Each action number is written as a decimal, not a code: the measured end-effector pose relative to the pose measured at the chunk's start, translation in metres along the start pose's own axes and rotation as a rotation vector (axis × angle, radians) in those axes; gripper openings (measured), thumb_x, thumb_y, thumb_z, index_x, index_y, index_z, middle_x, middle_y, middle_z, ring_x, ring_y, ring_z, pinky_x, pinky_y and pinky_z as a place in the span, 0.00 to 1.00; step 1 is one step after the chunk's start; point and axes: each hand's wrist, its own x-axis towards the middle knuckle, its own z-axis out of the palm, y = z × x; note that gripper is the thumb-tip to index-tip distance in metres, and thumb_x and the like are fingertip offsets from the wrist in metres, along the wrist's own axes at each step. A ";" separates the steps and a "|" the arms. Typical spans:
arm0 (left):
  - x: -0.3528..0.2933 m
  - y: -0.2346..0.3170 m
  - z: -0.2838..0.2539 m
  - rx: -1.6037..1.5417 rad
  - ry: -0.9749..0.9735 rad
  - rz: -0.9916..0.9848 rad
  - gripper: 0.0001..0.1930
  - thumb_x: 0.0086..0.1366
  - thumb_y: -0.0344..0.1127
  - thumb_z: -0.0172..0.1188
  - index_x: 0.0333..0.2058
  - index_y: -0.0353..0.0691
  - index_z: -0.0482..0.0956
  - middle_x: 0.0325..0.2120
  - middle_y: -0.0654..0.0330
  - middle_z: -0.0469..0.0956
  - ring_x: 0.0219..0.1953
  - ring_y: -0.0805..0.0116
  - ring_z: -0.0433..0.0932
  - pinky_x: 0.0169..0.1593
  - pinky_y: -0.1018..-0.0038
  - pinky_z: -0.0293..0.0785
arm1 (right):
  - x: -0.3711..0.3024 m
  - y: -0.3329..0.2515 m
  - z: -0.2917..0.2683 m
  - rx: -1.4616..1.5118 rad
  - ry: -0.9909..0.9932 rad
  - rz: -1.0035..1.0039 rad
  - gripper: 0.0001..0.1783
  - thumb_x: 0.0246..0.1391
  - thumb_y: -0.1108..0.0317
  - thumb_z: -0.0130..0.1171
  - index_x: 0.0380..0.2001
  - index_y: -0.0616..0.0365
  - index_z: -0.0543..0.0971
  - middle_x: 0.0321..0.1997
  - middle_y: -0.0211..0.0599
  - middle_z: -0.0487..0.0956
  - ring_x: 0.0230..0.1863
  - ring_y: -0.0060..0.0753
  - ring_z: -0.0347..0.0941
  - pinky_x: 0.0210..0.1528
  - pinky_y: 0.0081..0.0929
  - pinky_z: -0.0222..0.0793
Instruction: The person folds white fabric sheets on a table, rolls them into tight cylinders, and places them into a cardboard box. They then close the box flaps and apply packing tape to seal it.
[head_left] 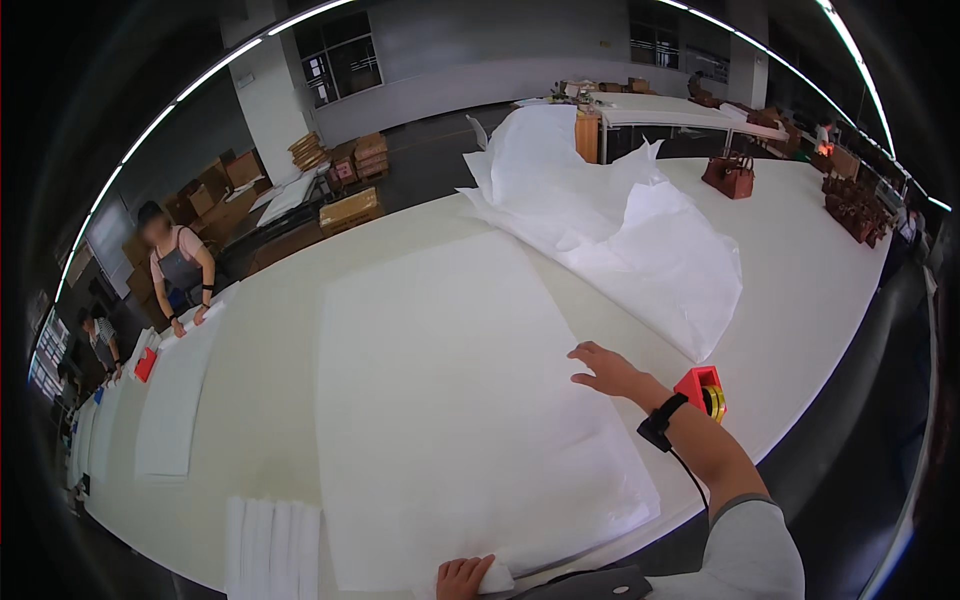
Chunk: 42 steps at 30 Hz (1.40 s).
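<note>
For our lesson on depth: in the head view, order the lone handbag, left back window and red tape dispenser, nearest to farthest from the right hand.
1. Red tape dispenser: just right of the right hand.
2. Lone handbag: well ahead, rightward.
3. Left back window: farthest back, leftward.

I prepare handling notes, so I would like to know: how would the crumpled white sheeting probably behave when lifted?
The crumpled white sheeting is probably floppy, since it lies in loose folds. Its edges look thin, so it is likely light for its size. Its raised peaks suggest it may hold creases.
</note>
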 end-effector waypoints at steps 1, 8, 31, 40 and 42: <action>0.000 0.010 -0.012 0.012 -0.049 -0.024 0.43 0.55 0.56 0.71 0.68 0.49 0.71 0.56 0.58 0.78 0.58 0.54 0.73 0.65 0.44 0.60 | 0.035 0.037 -0.001 -0.066 -0.037 0.079 0.30 0.63 0.57 0.64 0.64 0.59 0.71 0.69 0.47 0.70 0.56 0.54 0.77 0.58 0.45 0.75; 0.026 0.036 -0.032 0.249 -0.154 -0.247 0.40 0.55 0.47 0.68 0.68 0.50 0.69 0.61 0.57 0.72 0.68 0.54 0.66 0.74 0.35 0.42 | 0.193 0.366 -0.072 -0.537 0.377 0.415 0.55 0.46 0.89 0.56 0.78 0.55 0.49 0.84 0.51 0.42 0.44 0.56 0.83 0.36 0.42 0.82; 0.025 0.071 -0.009 0.247 -0.075 -0.409 0.39 0.55 0.30 0.64 0.68 0.48 0.67 0.61 0.54 0.71 0.68 0.50 0.64 0.73 0.33 0.41 | 0.206 0.310 -0.007 -0.474 0.345 0.305 0.31 0.57 0.76 0.62 0.64 0.57 0.69 0.73 0.54 0.62 0.54 0.56 0.79 0.53 0.48 0.80; 0.015 0.068 -0.007 0.147 -0.201 -0.435 0.31 0.68 0.36 0.61 0.68 0.42 0.66 0.63 0.46 0.70 0.67 0.44 0.64 0.69 0.28 0.47 | -0.009 -0.132 0.092 0.003 -1.003 -0.220 0.33 0.61 0.40 0.65 0.59 0.52 0.79 0.52 0.35 0.85 0.54 0.43 0.81 0.56 0.39 0.75; 0.019 0.063 -0.009 0.120 -0.140 -0.373 0.32 0.68 0.37 0.61 0.69 0.41 0.65 0.63 0.45 0.69 0.67 0.42 0.64 0.67 0.28 0.48 | -0.081 -0.159 0.105 -0.117 -0.986 -0.331 0.35 0.56 0.39 0.69 0.59 0.50 0.78 0.52 0.36 0.83 0.55 0.43 0.78 0.57 0.43 0.73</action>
